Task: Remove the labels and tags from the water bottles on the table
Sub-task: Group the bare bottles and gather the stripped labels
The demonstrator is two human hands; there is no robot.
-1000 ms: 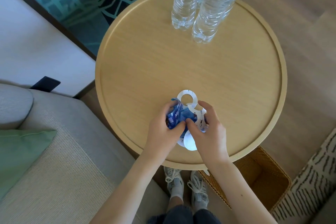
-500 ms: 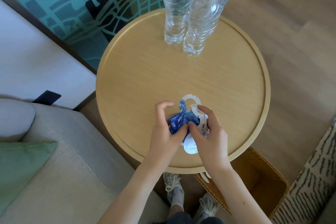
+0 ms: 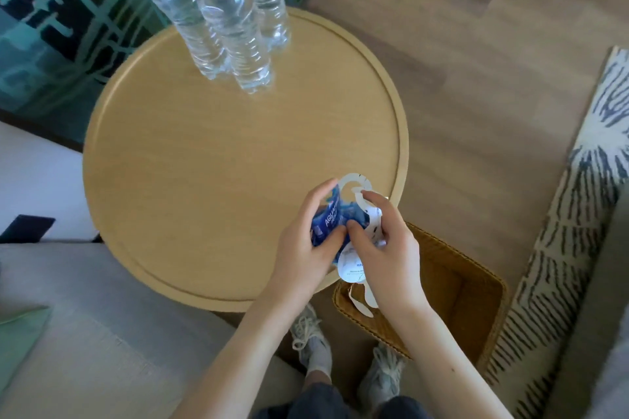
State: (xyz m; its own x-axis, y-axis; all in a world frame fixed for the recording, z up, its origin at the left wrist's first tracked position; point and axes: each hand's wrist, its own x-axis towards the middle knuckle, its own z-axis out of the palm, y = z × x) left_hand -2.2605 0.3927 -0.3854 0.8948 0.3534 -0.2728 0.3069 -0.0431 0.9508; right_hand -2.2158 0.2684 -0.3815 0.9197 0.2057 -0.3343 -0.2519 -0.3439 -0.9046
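Water bottles: three, upright, caps on, no labels on the clear bodies, bunched together at the far edge of the table.

- Sofa: beige, near left, butts up against the table rim.
- Table: round, light wood, raised rim. Only the bottles stand on it.
- Rug: striped pattern, on the wood floor to the right, well apart from the table.
- Basket: brown wicker, square, on the floor just beside the table's near-right edge, partly under it.
- Left hand: fingers and thumb curled round the crumpled blue labels, gripping them.
- Right hand: fingers curled over the white tags, thumb pressed into the same bundle, touching the left thumb.
- Bundle position: over the table's near-right rim. One tag ring sticks up past the fingertips. Another tag loop hangs below the right hand, over the basket opening.
- Can't tell how many labels or tags are in the wad.
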